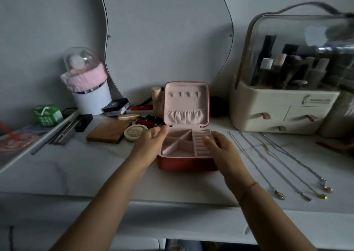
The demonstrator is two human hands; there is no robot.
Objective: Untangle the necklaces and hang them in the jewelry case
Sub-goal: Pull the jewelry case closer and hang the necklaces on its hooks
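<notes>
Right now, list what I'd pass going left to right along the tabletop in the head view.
green carton → white pot with the pink frill and clear dome → round compact → open jewelry case → necklaces laid out straight

Head view: I look from the person's head, over the near edge of the table (pixel 76 174), through a wide lens.
Facing: forward and down, toward the mirror (pixel 166 40) on the wall behind the far edge.
Nearness: close; left hand (pixel 151 141) and right hand (pixel 220 152) reach in from the bottom, and the jewelry case (pixel 183 166) sits mid-frame.
Views: this single one.
</notes>
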